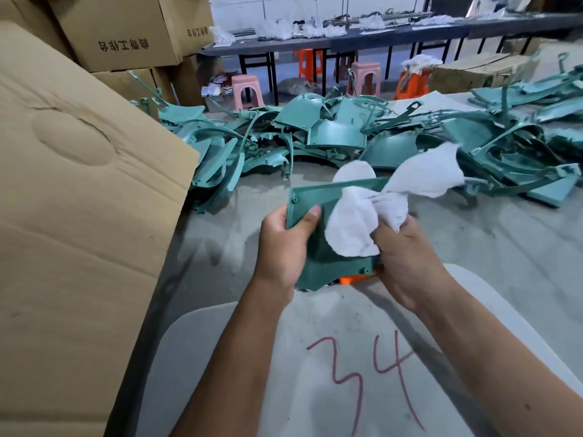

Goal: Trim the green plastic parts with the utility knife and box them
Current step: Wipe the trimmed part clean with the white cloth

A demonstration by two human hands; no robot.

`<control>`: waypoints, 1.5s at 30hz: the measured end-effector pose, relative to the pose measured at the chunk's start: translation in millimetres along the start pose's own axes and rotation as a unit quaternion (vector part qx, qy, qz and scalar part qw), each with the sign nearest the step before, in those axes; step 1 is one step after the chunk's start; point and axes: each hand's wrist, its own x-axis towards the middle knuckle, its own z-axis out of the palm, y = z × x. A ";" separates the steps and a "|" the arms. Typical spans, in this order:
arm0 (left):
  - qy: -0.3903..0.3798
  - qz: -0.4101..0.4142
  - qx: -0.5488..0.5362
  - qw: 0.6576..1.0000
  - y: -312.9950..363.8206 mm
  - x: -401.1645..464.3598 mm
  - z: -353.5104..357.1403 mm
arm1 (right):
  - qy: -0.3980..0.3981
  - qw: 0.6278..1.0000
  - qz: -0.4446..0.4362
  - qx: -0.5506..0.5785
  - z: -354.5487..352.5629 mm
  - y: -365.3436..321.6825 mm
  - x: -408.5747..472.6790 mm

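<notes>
A flat green plastic panel is pinched at its left edge by the left hand; a crumpled white cloth is pressed onto it, grasped by the right hand. Beyond, bare grey floor, then a heap of green plastic parts. A brown cardboard box flap is seen left.

flat green moulded plastic panel – smooth, kinda satin | fluffy white terry cloth rag – soft, nappy | big brown corrugated cardboard flap – matt, creased | grey concrete floor – rough, dusty
</notes>
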 end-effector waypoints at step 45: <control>0.104 0.343 0.159 0.920 6.8 -6.8 2.2 | 0.291 0.913 -0.247 -0.145 -19.1 -13.0 11.8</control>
